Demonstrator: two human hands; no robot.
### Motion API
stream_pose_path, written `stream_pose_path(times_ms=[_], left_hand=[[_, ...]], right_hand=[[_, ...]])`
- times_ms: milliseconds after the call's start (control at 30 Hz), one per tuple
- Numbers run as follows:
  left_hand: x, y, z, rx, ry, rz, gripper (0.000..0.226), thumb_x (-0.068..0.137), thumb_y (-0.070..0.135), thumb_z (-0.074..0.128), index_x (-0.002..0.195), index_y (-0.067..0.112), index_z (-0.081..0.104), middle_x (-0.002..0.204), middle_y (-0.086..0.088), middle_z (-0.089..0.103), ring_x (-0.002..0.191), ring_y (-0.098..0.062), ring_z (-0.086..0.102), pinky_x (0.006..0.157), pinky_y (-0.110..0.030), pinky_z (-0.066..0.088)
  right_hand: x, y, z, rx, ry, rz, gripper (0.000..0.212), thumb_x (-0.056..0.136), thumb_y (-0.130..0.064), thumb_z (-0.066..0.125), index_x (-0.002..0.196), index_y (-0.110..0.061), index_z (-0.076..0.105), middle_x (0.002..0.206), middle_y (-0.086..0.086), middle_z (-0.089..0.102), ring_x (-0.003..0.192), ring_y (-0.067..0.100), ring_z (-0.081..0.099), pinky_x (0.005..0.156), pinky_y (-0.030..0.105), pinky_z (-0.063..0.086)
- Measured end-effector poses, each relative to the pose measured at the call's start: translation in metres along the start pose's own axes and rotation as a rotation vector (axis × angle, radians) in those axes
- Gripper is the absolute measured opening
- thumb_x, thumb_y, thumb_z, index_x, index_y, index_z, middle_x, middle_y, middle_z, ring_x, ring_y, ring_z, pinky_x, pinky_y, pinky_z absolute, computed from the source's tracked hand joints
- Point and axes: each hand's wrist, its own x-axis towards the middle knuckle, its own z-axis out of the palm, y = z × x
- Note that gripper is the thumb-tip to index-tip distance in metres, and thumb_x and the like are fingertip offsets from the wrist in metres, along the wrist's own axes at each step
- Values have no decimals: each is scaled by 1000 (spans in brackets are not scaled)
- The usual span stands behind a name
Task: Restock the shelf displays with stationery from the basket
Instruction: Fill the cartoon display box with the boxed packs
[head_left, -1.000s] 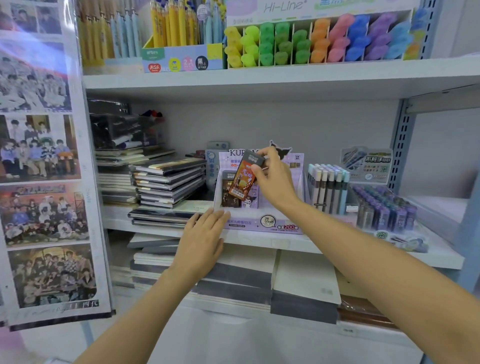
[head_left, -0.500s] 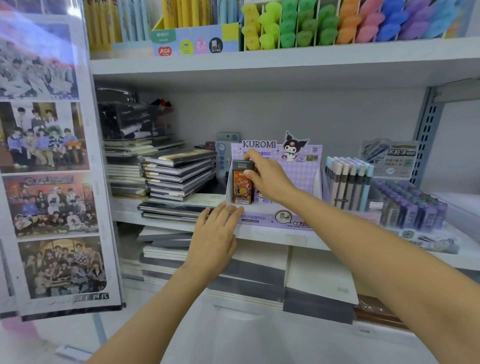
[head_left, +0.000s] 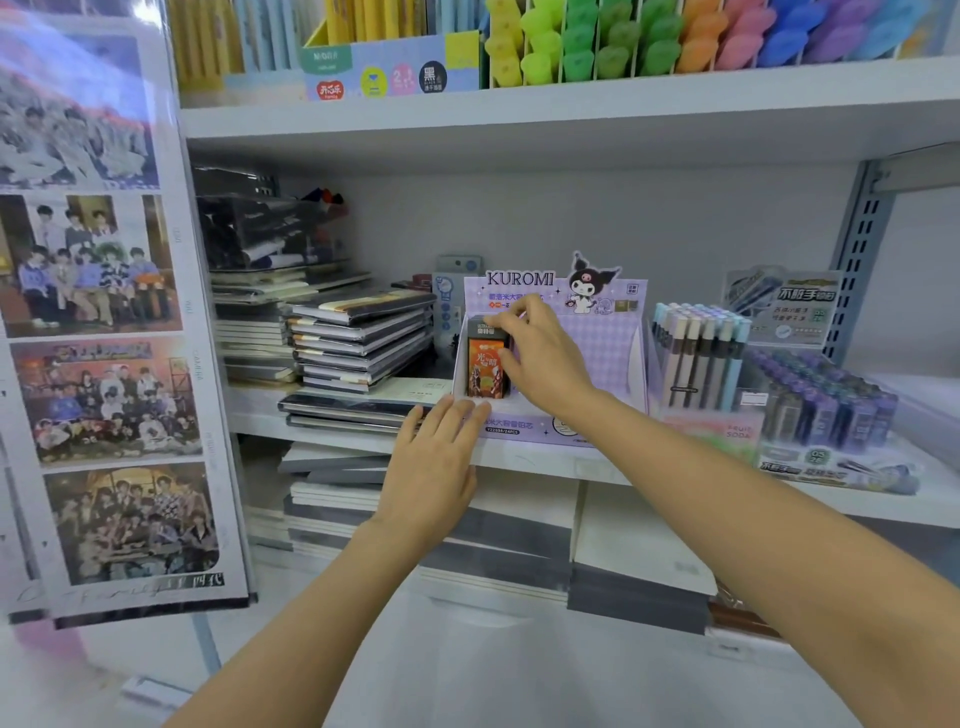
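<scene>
A small orange and black stationery pack stands upright in the left end of the purple Kuromi display box on the middle shelf. My right hand reaches into the box, with its fingers curled round the pack's top and right side. My left hand lies flat with straight fingers against the shelf edge and the front left corner of the display box. The basket is not in view.
A stack of dark notebooks sits left of the box. Pens and purple lead cases stand to its right. Highlighters fill the upper shelf. A photo poster hangs at left; paper stacks lie below.
My right hand lowered the tilted pack into the display box, where it now stands upright. My left hand kept its place at the box's front corner. The view moved closer.
</scene>
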Motion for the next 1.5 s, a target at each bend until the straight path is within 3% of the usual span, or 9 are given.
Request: stream_pose_path(times_ms=[133, 333, 533, 633, 767, 1033, 1167, 1367, 1500], left_hand=[[-6, 13, 0, 43, 27, -17, 66, 91, 21, 51, 152, 13, 25, 156, -7, 28, 148, -28, 16, 121, -46, 9], [-76, 66, 60, -201, 224, -36, 50, 69, -4, 61, 118, 3, 61, 124, -16, 57, 114, -35, 51, 96, -44, 42], [-195, 129, 164, -321, -414, 93, 42, 57, 11, 88, 96, 13, 73, 107, -11, 68, 104, -35, 64, 82, -38, 55], [-246, 150, 202, -359, -860, 116, 52, 96, 33, 54, 143, 13, 42, 158, -9, 26, 147, -27, 20, 116, -37, 23], [-292, 163, 236, -333, -1079, 79, 61, 103, 39, 34, 155, 18, 8, 163, 0, -2, 150, -18, 0, 121, -33, 6], [-334, 161, 263, -332, -1014, 72, 58, 104, 37, 32, 155, 18, 10, 162, 0, -8, 150, -19, 1, 122, -36, 10], [-340, 165, 266, -356, -965, 35, 55, 105, 35, 29, 154, 19, 12, 163, 0, -8, 150, -20, 0, 121, -35, 7], [-340, 169, 268, -374, -917, 7, 52, 104, 35, 31, 153, 19, 22, 163, -2, 1, 150, -21, 5, 121, -35, 8], [-332, 171, 266, -403, -863, -15, 45, 103, 31, 38, 146, 16, 39, 160, -7, 20, 149, -25, 12, 120, -38, 13]], right_hand=[[-31, -4, -19, 121, 21, -90, 44, 95, -13, 55, 138, -17, 48, 130, 3, 49, 117, 19, 47, 97, 37, 45], [-164, 1, -10, 434, -44, -106, 13, 94, -11, 51, 99, -16, 63, 79, -10, 63, 67, 9, 61, 61, 32, 52], [-315, 61, 65, 446, -525, 321, 17, 94, -10, 49, 94, -19, 63, 71, -3, 66, 57, 7, 59, 61, 34, 55], [-385, 97, 101, 349, -757, 502, 16, 93, -11, 50, 99, -16, 63, 84, 5, 69, 62, 6, 58, 66, 31, 51], [-469, 124, 142, 243, -1038, 692, 19, 95, -15, 50, 113, -13, 56, 108, 7, 65, 98, 24, 62, 85, 34, 51], [-542, 138, 182, -44, -1159, 724, 59, 94, -40, 53, 141, -10, 34, 140, 13, 43, 125, 28, 43, 100, 39, 42], [-555, 152, 185, -56, -1216, 699, 67, 85, -29, 65, 143, -13, 34, 140, 11, 42, 128, 27, 39, 103, 35, 36], [-549, 178, 176, 150, -1092, 895, 46, 83, -17, 73, 127, -15, 58, 122, 11, 52, 116, 26, 49, 95, 29, 38], [-533, 183, 166, 406, -1032, 1040, 34, 82, -8, 73, 115, -12, 64, 118, 7, 63, 111, 23, 58, 103, 40, 42]])
